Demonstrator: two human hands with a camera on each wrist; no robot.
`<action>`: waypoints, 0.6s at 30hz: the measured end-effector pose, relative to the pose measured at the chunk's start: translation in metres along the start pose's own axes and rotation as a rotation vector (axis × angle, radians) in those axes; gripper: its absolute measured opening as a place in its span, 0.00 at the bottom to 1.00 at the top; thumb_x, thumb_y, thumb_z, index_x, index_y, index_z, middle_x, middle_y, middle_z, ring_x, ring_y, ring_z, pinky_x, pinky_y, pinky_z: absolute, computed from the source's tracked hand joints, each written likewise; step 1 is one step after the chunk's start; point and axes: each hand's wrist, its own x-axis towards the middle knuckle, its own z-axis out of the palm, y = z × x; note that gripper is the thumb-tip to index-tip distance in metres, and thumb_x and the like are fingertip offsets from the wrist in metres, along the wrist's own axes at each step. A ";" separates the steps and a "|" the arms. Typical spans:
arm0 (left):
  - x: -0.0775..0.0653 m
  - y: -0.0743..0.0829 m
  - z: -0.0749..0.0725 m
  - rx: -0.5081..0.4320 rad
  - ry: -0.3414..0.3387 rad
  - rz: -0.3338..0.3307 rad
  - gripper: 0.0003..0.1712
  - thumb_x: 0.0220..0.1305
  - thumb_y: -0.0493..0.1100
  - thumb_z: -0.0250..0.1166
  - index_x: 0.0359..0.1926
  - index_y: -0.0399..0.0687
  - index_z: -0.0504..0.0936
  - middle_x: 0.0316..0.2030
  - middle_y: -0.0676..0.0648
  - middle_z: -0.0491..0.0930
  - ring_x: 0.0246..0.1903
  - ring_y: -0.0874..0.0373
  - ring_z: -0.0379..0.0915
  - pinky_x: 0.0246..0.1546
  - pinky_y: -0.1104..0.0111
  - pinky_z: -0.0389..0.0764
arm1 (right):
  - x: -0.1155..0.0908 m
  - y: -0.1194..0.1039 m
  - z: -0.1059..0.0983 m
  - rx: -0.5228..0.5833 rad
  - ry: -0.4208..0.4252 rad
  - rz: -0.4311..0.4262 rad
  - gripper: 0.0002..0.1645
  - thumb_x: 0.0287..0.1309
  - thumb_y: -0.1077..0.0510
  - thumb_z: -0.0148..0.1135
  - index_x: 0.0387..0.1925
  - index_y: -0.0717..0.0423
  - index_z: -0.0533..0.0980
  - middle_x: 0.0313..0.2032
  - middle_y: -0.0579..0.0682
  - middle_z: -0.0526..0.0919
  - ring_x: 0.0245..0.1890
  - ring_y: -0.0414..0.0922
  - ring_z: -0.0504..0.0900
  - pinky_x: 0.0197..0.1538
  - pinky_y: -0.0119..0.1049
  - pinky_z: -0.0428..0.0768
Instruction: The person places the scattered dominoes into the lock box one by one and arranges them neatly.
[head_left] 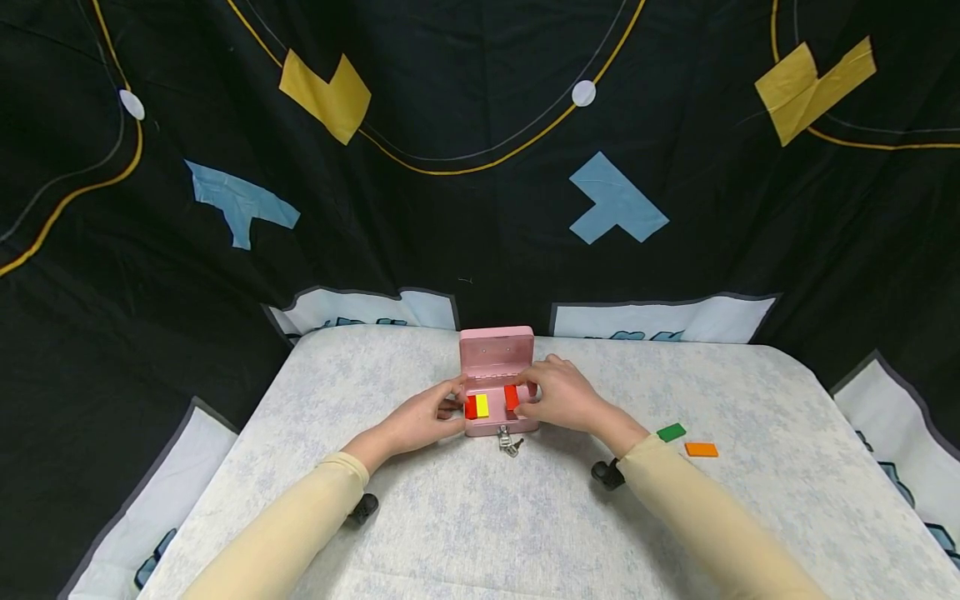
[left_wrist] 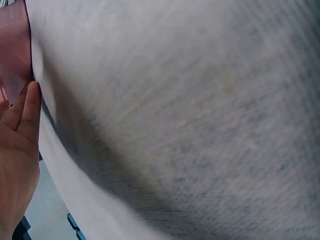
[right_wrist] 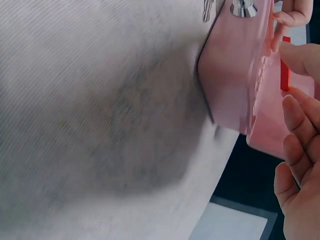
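Observation:
A small pink cash box stands with its lid raised. Inside, at the left, a red tile and a yellow tile lie side by side. My right hand pinches another red tile between thumb and forefinger, over the right part of the box. My left hand holds the box by its left side, the forefinger towards the back and the thumb towards the front. In the left wrist view, the fingers lie along the pink wall; their grip is partly hidden.
A green tile and an orange tile lie to the right, beside my right forearm. Keys hang from the lock at the box's front. A pale patterned cloth covers the table; a black curtain hangs behind.

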 end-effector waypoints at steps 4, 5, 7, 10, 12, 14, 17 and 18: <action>0.000 0.001 0.000 -0.007 -0.003 -0.009 0.19 0.66 0.51 0.71 0.51 0.51 0.74 0.78 0.55 0.57 0.60 0.58 0.76 0.60 0.66 0.78 | 0.006 -0.005 0.004 0.002 -0.012 0.024 0.23 0.53 0.47 0.76 0.52 0.45 0.85 0.24 0.37 0.76 0.37 0.41 0.69 0.40 0.38 0.69; 0.000 0.001 0.000 -0.011 -0.005 -0.012 0.20 0.66 0.51 0.71 0.51 0.51 0.74 0.78 0.55 0.57 0.60 0.58 0.76 0.60 0.66 0.78 | 0.007 -0.006 0.005 0.006 -0.011 0.021 0.23 0.53 0.48 0.76 0.52 0.45 0.85 0.24 0.38 0.76 0.37 0.41 0.69 0.40 0.38 0.69; 0.000 0.002 -0.001 -0.021 -0.007 -0.017 0.20 0.65 0.51 0.72 0.51 0.51 0.74 0.77 0.55 0.57 0.61 0.57 0.76 0.60 0.65 0.78 | 0.010 -0.008 0.006 0.010 -0.012 0.028 0.22 0.53 0.48 0.77 0.50 0.45 0.85 0.23 0.38 0.75 0.37 0.41 0.69 0.40 0.39 0.69; -0.001 0.003 -0.002 -0.029 -0.010 -0.022 0.21 0.65 0.52 0.72 0.52 0.51 0.74 0.77 0.56 0.57 0.61 0.57 0.76 0.61 0.64 0.78 | 0.013 -0.010 0.010 0.008 -0.016 0.029 0.21 0.53 0.48 0.77 0.49 0.46 0.85 0.23 0.40 0.75 0.37 0.42 0.69 0.40 0.39 0.68; -0.001 0.003 -0.003 -0.031 -0.010 -0.022 0.22 0.65 0.53 0.72 0.52 0.51 0.74 0.77 0.56 0.58 0.61 0.57 0.76 0.61 0.64 0.78 | 0.015 -0.011 0.013 0.003 -0.020 0.037 0.20 0.53 0.47 0.77 0.47 0.46 0.85 0.23 0.40 0.75 0.38 0.42 0.69 0.41 0.39 0.68; -0.001 0.003 -0.003 -0.026 -0.011 -0.020 0.22 0.66 0.54 0.72 0.53 0.51 0.74 0.77 0.57 0.58 0.61 0.57 0.76 0.61 0.64 0.78 | 0.017 -0.011 0.016 -0.001 -0.023 0.038 0.21 0.53 0.47 0.77 0.48 0.46 0.85 0.24 0.39 0.75 0.39 0.42 0.69 0.42 0.40 0.69; 0.000 0.002 -0.002 -0.016 -0.009 -0.013 0.23 0.66 0.55 0.71 0.53 0.52 0.74 0.77 0.57 0.58 0.60 0.57 0.76 0.61 0.64 0.78 | 0.020 -0.010 0.019 -0.006 -0.026 0.039 0.21 0.54 0.46 0.76 0.50 0.45 0.85 0.24 0.39 0.75 0.40 0.42 0.69 0.44 0.40 0.69; 0.000 0.002 -0.002 -0.015 -0.008 -0.010 0.23 0.66 0.55 0.71 0.54 0.51 0.74 0.77 0.56 0.58 0.60 0.57 0.76 0.61 0.63 0.78 | 0.021 -0.010 0.020 -0.009 -0.024 0.036 0.21 0.54 0.46 0.76 0.50 0.45 0.85 0.24 0.39 0.75 0.40 0.42 0.69 0.44 0.40 0.69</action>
